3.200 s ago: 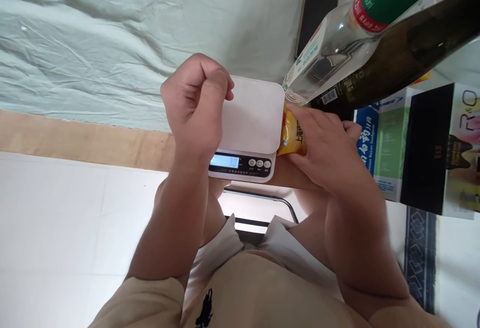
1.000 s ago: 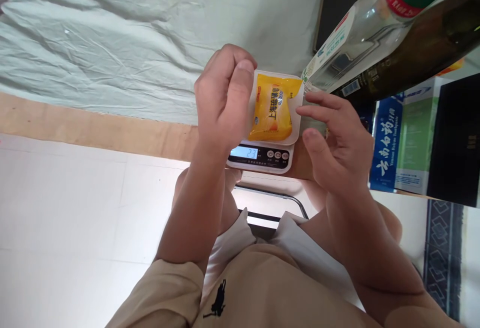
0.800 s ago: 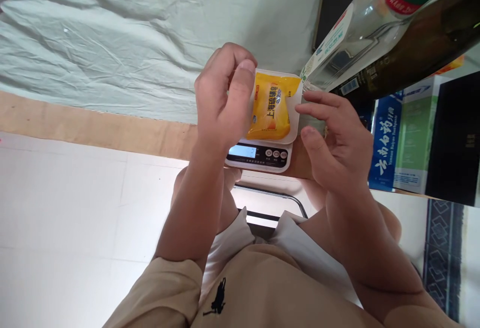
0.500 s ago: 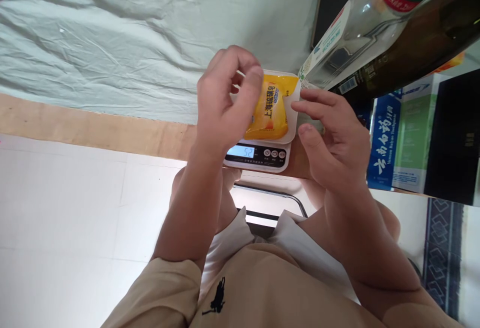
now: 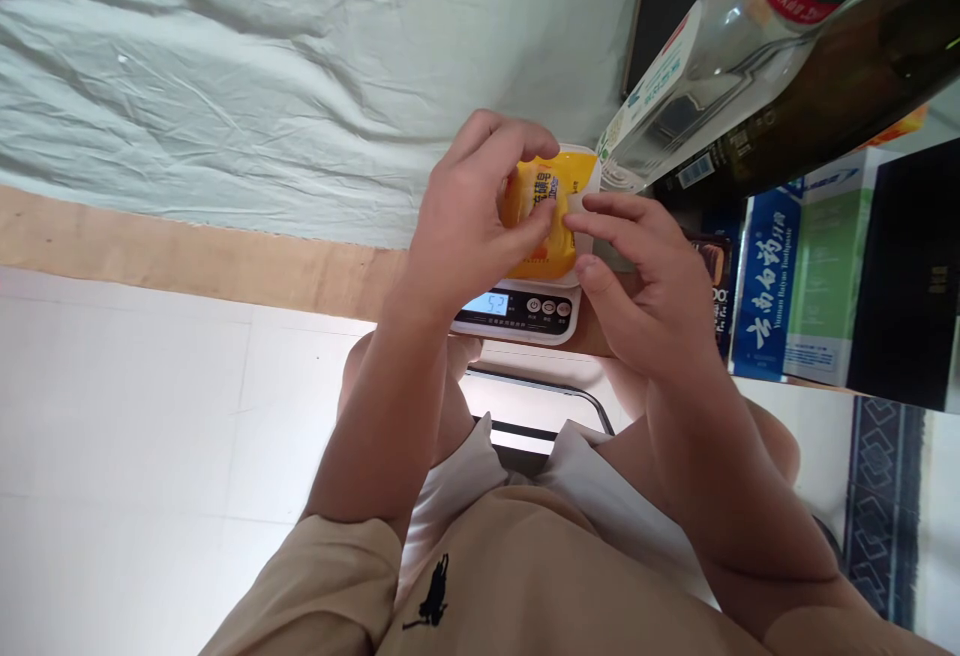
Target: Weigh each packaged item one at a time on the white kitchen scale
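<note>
A yellow packet of soap (image 5: 579, 172) lies on the white tray of a kitchen scale (image 5: 555, 324), whose lit display reads about 52. My left hand (image 5: 472, 206) arches over the packet's left side, thumb and fingers apart, the thumb over its printed front. From the right, my right hand (image 5: 649, 276) reaches in with spread fingers, its fingertips at the packet's right edge. Whether either hand presses on the packet I cannot tell. Part of the packet is hidden under my left hand.
Right of the scale stand a clear bottle (image 5: 739, 56) with a green cap, a dark bottle (image 5: 810, 106), a blue toothpaste box (image 5: 769, 286) and a black box (image 5: 907, 276). A phone (image 5: 667, 21) lies farther back on the pale green cloth (image 5: 300, 66). The wooden table edge (image 5: 187, 251) runs in front.
My left hand has moved right over the soap packet and its fingers have spread. My right hand has come left to the packet's edge. The packet stays on the scale.
</note>
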Available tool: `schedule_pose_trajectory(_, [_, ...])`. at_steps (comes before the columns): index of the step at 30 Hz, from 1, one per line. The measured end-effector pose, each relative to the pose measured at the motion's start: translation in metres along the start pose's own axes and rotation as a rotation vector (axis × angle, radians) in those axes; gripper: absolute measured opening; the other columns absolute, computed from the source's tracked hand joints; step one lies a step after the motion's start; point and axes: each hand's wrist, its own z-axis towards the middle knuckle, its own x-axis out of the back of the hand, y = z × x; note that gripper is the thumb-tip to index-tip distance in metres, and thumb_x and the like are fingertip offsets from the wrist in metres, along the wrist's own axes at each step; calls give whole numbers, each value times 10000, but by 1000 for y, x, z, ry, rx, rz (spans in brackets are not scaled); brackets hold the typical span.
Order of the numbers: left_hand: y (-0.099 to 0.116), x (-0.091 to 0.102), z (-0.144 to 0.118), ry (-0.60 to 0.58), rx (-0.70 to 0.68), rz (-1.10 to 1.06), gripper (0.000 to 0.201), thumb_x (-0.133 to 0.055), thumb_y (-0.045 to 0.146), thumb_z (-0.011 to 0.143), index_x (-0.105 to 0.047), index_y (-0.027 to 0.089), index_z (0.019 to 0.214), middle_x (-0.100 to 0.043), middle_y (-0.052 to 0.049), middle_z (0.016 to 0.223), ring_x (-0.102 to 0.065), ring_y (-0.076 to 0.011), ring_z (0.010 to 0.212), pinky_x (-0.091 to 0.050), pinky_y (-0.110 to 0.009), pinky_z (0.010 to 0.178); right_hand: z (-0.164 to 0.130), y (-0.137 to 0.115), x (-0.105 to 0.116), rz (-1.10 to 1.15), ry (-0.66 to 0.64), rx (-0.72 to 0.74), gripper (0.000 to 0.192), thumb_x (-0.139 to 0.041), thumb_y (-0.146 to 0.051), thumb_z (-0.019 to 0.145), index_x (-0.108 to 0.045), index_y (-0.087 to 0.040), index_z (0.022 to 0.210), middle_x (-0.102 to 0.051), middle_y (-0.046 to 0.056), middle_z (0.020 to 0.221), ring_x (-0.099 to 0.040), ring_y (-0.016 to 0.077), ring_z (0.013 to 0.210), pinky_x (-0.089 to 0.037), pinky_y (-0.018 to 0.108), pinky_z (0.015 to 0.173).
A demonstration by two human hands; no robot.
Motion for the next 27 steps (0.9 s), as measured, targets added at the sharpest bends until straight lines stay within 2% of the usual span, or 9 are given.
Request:
schedule_pose_trajectory(4, [1,1,1,-31,24,-1,297,-692,95,883,-633,303,1087,-719,-26,1186,-739,-226,1083,-609,-397,933,0,0,-2,-30,-18,-16,299,-671,-306,952,-813,-265,1211,-764,121,1338,-734,312,1275,-612,540,1107])
schedule_pose_trajectory(11, [-3,0,1,2,28,-2,217,-698,163,925,-626,291,1084,-716,-40,1170,-734,-240,1078,-592,-407,941,1,-6,1,-34,-16,-40,321,-652,-309,947,-807,-251,1222,-777,125,1321,-743,316,1255,-627,527,1068])
schedule_pose_trajectory(17, [-3,5,2,104,166,59,94,-644,212,952,-632,285,1011,-723,-37,1087,-694,-236,1020,-577,-418,937,3,-10,5,-47,-70,-82,364,-629,-300,957,-734,-261,1304,-784,102,1334,-748,303,1240,-641,520,1052])
schedule_pose_trajectory(20, [-3,8,2,97,268,147,31,-678,285,951,-648,288,952,-719,-33,975,-666,-257,964,-555,-461,941,2,-11,3,-57,-81,-101,377,-624,-325,954,-741,-241,1303,-805,105,1299,-754,312,1216,-630,557,1071])
schedule_pose_trajectory(23, [-8,8,-2,63,313,218,171,-700,426,966,-680,283,873,-691,-46,854,-632,-295,957,-524,-512,963,0,-10,-1,-81,-55,-128,404,-630,-337,932,-754,-243,1305,-806,90,1316,-723,336,1283,-606,602,1104])
schedule_pose_trajectory(27, [-22,3,-9,52,260,216,272,-682,527,989,-755,274,916,-660,-82,887,-614,-333,1039,-509,-528,983,-2,-6,-4,-84,-25,-116,434,-655,-382,916,-756,-296,1329,-803,78,1336,-689,362,1344,-568,652,1141])
